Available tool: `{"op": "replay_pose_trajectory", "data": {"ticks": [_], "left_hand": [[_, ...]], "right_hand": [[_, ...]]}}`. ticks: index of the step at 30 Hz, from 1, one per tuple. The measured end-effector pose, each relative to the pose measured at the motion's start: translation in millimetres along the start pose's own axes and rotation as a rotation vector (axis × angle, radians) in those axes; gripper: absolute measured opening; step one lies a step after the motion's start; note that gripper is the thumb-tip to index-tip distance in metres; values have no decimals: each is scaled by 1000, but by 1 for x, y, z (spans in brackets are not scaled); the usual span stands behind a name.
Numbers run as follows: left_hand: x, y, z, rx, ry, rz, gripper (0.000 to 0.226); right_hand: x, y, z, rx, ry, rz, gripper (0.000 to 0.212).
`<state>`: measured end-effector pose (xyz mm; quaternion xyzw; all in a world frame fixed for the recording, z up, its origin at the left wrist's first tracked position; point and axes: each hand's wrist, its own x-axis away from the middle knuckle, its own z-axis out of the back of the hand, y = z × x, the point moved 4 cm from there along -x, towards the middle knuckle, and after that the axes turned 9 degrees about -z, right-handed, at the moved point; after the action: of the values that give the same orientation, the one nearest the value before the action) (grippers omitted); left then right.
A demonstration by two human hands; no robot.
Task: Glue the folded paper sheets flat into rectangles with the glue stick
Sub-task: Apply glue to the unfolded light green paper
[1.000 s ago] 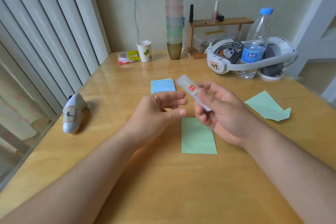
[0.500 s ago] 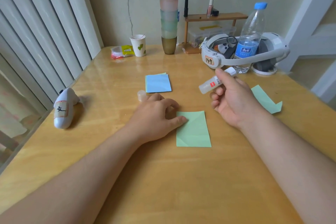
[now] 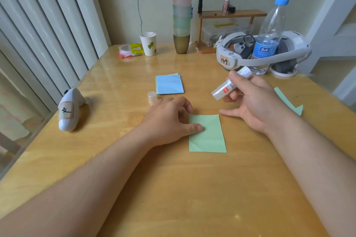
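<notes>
Head view: green folded sheet (image 3: 209, 136) under left hand (image 3: 169, 119) thumb.

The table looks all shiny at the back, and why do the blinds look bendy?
Head view: window light glares pale off the glossy table near the blue paper; the wide-angle lens bows the blinds at the edge; the glue stick in the right hand looks slightly soft.

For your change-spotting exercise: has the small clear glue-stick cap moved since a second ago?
Yes. The small clear glue-stick cap was on the stick; it now stands on the table, left of the blue folded paper.
</notes>
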<state>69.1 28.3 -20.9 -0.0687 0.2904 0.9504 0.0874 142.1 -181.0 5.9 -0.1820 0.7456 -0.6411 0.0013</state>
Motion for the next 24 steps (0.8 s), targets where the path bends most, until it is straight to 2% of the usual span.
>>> {"op": "replay_pose_trajectory", "data": {"ticks": [4,8,12,14,16,19,21,23,24], "left_hand": [[0,0,0,-27,-21,-14,49],[0,3,-4,-146,-81,-54,65],[-1,7,-7,-212,-98,-97,56],[-1,5,-6,-133,-50,-116,37],[-2,3,-2,48,24,-128,16],[0,7,3,356,58,-93,7],[2,12,6,519,22,-41,6],[3,15,7,508,-44,-23,10],[3,14,7,393,-70,-43,10]], "right_hand": [[1,1,-5,-31,-52,-27,19],[0,3,-11,-121,-123,-67,22],[2,9,-23,-173,-243,-130,27],[1,10,-25,-198,-276,-148,28],[0,8,-21,-254,-269,-144,29],[-5,2,-7,-362,-170,-113,33],[-7,1,2,-394,-86,-97,34],[-9,3,6,-390,-33,-93,34],[-9,4,6,-371,-19,-92,33]]}}
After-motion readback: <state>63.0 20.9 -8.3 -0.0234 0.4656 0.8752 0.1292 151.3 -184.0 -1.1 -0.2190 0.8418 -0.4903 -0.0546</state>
